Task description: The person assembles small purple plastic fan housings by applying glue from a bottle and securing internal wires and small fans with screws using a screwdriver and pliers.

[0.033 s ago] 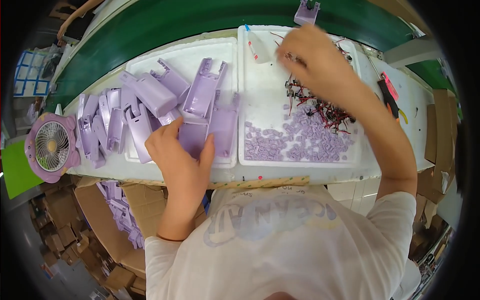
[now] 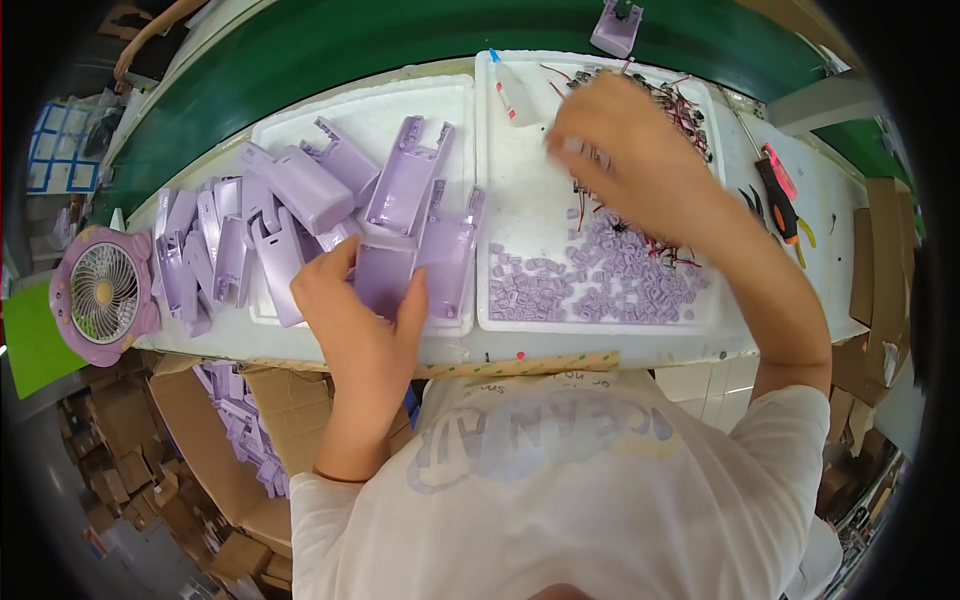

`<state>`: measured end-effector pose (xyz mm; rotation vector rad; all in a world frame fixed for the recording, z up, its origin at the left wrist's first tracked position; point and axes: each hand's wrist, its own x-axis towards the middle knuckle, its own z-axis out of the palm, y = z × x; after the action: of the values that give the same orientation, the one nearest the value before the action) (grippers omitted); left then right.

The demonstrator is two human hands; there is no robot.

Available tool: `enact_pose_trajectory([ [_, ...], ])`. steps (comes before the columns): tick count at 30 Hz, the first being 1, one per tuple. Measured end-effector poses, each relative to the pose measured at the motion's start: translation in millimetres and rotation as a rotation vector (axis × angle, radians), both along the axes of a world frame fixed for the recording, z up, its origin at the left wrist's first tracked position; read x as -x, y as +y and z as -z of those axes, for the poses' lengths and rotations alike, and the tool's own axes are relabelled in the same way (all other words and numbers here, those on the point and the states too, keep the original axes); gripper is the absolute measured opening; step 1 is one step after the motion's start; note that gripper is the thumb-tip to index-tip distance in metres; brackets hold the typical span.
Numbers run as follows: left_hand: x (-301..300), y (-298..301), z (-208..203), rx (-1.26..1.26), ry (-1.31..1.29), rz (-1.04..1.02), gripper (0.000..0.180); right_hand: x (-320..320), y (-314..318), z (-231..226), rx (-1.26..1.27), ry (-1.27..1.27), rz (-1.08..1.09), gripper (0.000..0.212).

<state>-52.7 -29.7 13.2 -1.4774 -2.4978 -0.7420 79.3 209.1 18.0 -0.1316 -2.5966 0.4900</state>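
Lilac plastic casing (image 2: pixel 383 277), smooth and hollow, is pinched between the thumb and fingers of the left hand (image 2: pixel 357 318), at the near right part of the left foam tray (image 2: pixel 457 100); whether it touches the tray I cannot tell; the right hand (image 2: pixel 637 140) hovers over dark parts with red wires (image 2: pixel 690 112), its fingers bent and blurred, so whether they hold anything I cannot tell; a translucent bottle (image 2: pixel 513 98) with a blue tip bears red print too small to read; large pale-blue lettering, inverted, crosses the white shirt (image 2: pixel 540 470); tiny, blocky lilac pieces (image 2: pixel 612 285) lie scattered in the right foam tray (image 2: pixel 525 190); glossy, round-ended casings (image 2: pixel 312 190) lie heaped left of the held one.
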Motion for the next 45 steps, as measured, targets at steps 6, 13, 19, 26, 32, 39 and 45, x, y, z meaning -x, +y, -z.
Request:
enact_pose_trajectory([
  [6,7.1,1.9,-1.4,-0.095,-0.097,0.053,0.058,-20.1,-60.2,-1.9,0.188,-0.167,-0.152,0.011],
  [13,-3.1,-12.9,-10.0,-0.530,-0.460,-0.055,0.055,-21.1,-91.2,-8.4,0.275,-0.174,-0.292,0.031],
  [19,-37.5,-11.0,-35.9,-0.846,-1.157,0.071,0.057,-15.3,-128.8,-19.5,0.669,-0.290,-0.260,0.081],
  [26,-39.4,3.9,-13.8,-0.932,-1.372,0.114,0.060,-23.1,-123.8,-16.3,0.898,-0.249,-0.160,0.054],
  [32,-43.5,2.0,-15.3,-0.522,-1.610,0.784,0.072,-38.3,-114.6,-28.0,1.737,-0.388,-0.201,0.022],
  [39,-30.0,5.8,-6.1,-0.535,-1.348,0.673,0.059,-39.7,-101.0,-27.0,1.798,-0.598,-0.195,0.024],
  [45,-17.3,1.6,10.3,-0.580,-1.304,0.216,0.084,-32.5,-51.3,0.4,0.273,-0.208,0.054,0.009],
])
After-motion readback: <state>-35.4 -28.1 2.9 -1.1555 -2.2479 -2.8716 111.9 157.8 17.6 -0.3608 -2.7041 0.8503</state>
